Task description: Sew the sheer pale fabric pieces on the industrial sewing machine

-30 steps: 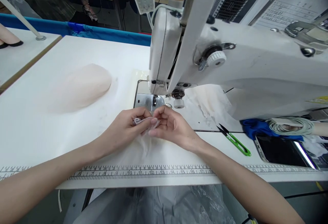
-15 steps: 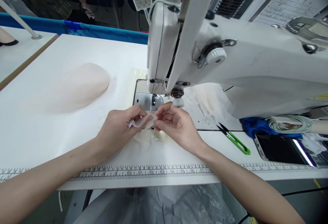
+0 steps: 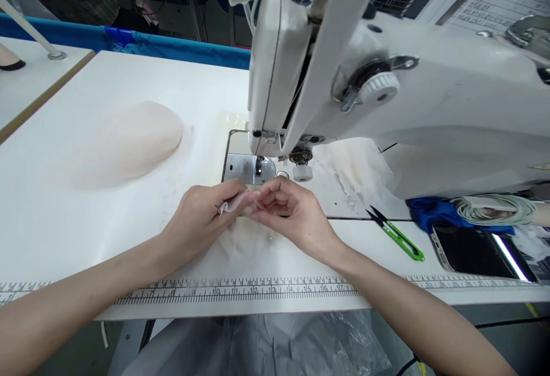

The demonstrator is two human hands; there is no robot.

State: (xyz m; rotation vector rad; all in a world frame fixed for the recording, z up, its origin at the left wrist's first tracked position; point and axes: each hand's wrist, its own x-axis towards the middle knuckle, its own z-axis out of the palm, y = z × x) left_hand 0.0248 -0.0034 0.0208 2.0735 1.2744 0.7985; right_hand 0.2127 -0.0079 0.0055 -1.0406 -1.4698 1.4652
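Between my two hands is a thin, sheer pale pink fabric piece, bunched and folded, with part of it hanging down over the table. My left hand is closed round its bunched edge, thumb on top. Fingertips of my right hand pinch the same fabric at its other end. Both hands are just in front of the sewing machine's metal needle plate and presser foot. Above them stands the white sewing machine.
A pale fabric piece lies at the left, more sheer fabric right of the needle. Green thread snips, a phone, blue cloth and a cord coil lie at right. A ruler strip runs along the front edge.
The fabric between my hands has been folded in closer, and my right fingers have shifted slightly left and down along it. The view has moved a little.
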